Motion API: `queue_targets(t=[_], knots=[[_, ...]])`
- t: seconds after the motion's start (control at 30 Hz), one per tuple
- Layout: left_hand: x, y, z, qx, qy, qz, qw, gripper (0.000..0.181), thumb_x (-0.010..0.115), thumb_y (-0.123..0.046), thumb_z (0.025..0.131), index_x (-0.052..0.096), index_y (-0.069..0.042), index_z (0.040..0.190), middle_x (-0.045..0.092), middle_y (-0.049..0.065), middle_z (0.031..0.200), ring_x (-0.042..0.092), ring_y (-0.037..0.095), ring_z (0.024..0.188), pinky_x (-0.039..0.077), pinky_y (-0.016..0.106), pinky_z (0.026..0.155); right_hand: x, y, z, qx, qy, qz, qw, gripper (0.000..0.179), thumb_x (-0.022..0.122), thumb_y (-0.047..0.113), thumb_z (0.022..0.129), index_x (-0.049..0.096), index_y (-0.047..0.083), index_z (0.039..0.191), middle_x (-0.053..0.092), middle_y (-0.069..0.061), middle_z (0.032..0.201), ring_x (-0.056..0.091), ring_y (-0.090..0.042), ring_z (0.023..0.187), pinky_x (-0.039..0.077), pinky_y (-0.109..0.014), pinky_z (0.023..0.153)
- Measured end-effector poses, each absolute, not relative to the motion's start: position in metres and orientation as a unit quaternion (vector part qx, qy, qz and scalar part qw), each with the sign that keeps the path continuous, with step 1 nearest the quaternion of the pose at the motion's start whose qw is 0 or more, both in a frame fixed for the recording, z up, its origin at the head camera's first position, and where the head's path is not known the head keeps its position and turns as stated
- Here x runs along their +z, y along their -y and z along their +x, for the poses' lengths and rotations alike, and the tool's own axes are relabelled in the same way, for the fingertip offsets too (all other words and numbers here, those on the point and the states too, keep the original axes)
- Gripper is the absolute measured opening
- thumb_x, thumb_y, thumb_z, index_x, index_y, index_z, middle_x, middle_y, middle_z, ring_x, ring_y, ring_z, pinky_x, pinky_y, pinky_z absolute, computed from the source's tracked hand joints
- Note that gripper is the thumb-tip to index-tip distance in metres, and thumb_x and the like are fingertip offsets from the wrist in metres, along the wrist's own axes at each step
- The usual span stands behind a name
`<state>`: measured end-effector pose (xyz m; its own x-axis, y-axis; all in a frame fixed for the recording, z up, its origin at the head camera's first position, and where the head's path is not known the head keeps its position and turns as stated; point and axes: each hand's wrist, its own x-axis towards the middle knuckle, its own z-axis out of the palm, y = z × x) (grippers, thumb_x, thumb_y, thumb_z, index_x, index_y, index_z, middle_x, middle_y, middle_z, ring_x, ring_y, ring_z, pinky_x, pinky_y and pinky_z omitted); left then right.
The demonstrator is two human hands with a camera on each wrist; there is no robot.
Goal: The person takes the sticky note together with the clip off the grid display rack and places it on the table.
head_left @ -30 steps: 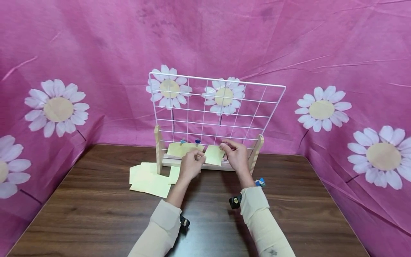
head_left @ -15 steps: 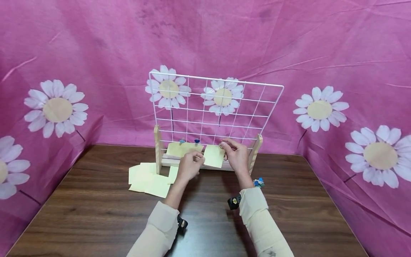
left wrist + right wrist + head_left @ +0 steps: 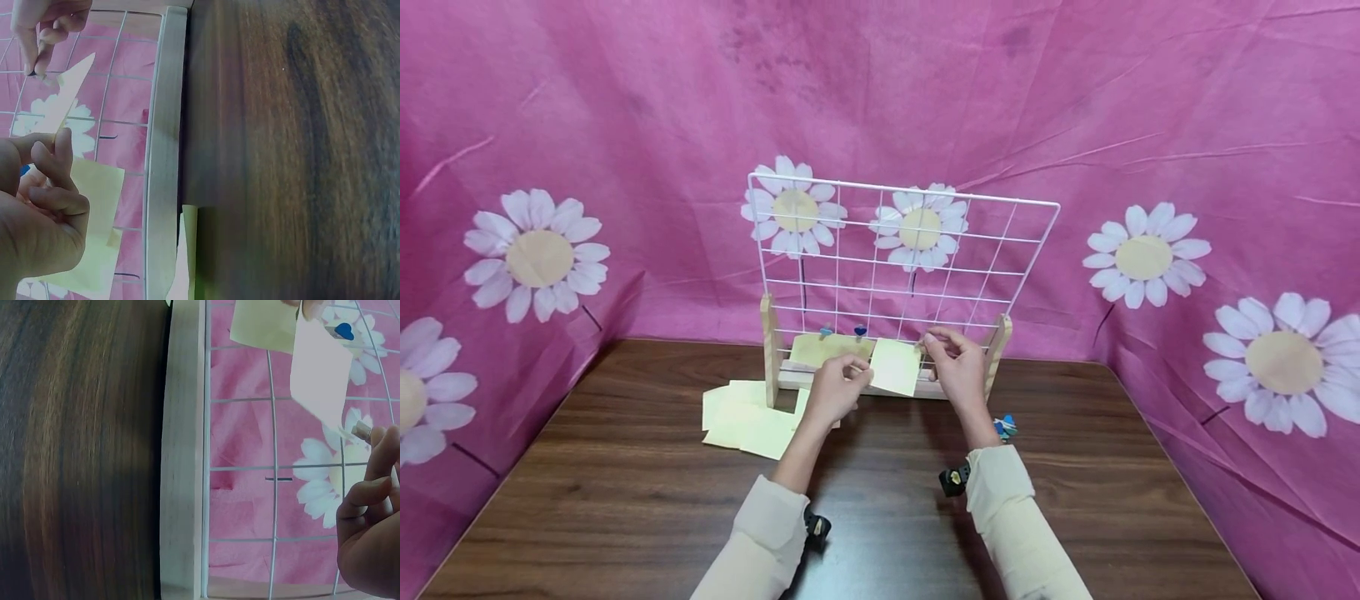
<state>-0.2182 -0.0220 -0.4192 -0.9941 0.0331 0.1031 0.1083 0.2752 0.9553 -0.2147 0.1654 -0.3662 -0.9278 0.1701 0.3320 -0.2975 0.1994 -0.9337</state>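
Observation:
My left hand (image 3: 838, 385) pinches the left edge of a small pale yellow paper sheet (image 3: 895, 367), held in front of a white wire grid (image 3: 842, 182). At the sheet's upper right corner, my right hand (image 3: 957, 367) pinches a small wooden clothespin (image 3: 361, 430) between thumb and finger. In the right wrist view that peg's tip is right at the sheet's corner. Left of this sheet, more yellow paper (image 3: 820, 348) hangs on the grid's low wires. A light blue peg (image 3: 826, 332) and a dark blue heart peg (image 3: 861, 331) sit along its top edge.
Wooden posts (image 3: 769, 350) and a wooden base bar (image 3: 790, 379) carry the grid on a brown table (image 3: 625, 500). Loose yellow sheets (image 3: 745, 417) lie at the left post. A cluster of blue pegs (image 3: 1005, 427) lies beyond my right wrist. Pink flowered cloth (image 3: 685, 108) hangs behind.
The held sheet has shifted a little left and down, with my left hand drawing back the same way. My right hand stays close to the sheet's upper right corner.

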Motion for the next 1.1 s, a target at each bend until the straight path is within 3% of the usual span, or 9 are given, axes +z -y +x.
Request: queue_targets(t=[0.2, 0.37, 0.7, 0.9, 1.1], knots=[[-0.42, 0.027, -0.216, -0.616, 0.786, -0.038, 0.027, 0.009, 0.068, -0.008, 0.091, 0.074, -0.003, 0.095, 0.07, 0.009, 0.075, 0.058, 0.013, 0.053, 0.053, 0.028, 0.047, -0.365, -0.171, -0.211, 0.645, 0.745, 0.041, 0.166, 0.018, 0.061, -0.005, 0.097, 0.066, -0.016, 0.111, 0.073, -0.021, 0.083, 0.053, -0.006, 0.044, 0.048, -0.022, 0.044], [-0.422, 0.03, -0.215, -0.627, 0.778, -0.035, 0.029, 0.011, 0.069, -0.008, 0.091, 0.074, -0.002, 0.098, 0.07, 0.004, 0.073, 0.053, 0.011, 0.047, 0.049, 0.025, 0.044, -0.37, -0.176, -0.213, 0.637, 0.754, 0.032, 0.155, 0.018, 0.06, -0.004, 0.099, 0.065, -0.016, 0.112, 0.07, -0.03, 0.086, 0.051, -0.01, 0.041, 0.047, -0.021, 0.043], [-0.417, 0.039, -0.209, -0.652, 0.757, -0.017, 0.046, 0.013, 0.069, -0.006, 0.092, 0.074, 0.003, 0.1, 0.072, 0.022, 0.084, 0.049, 0.009, 0.044, 0.045, 0.022, 0.043, -0.394, -0.185, -0.223, 0.629, 0.763, 0.037, 0.145, 0.019, 0.064, 0.007, 0.1, 0.068, -0.007, 0.113, 0.071, -0.031, 0.094, 0.05, -0.009, 0.04, 0.046, -0.02, 0.043], [-0.42, 0.046, -0.205, -0.646, 0.762, 0.005, 0.049, 0.015, 0.07, -0.009, 0.091, 0.074, 0.001, 0.101, 0.073, 0.02, 0.088, 0.049, 0.008, 0.043, 0.044, 0.022, 0.047, -0.395, -0.188, -0.219, 0.626, 0.763, 0.036, 0.155, 0.02, 0.065, 0.01, 0.099, 0.069, -0.006, 0.11, 0.074, -0.022, 0.088, 0.051, -0.011, 0.04, 0.046, -0.022, 0.042], [-0.424, 0.055, -0.199, -0.653, 0.756, 0.012, 0.04, 0.013, 0.069, -0.006, 0.091, 0.074, 0.003, 0.099, 0.074, 0.021, 0.082, 0.044, 0.007, 0.04, 0.042, 0.021, 0.046, -0.399, -0.196, -0.213, 0.615, 0.773, 0.018, 0.157, 0.018, 0.066, 0.007, 0.099, 0.07, -0.006, 0.109, 0.072, -0.024, 0.084, 0.054, -0.017, 0.043, 0.049, -0.026, 0.044]])
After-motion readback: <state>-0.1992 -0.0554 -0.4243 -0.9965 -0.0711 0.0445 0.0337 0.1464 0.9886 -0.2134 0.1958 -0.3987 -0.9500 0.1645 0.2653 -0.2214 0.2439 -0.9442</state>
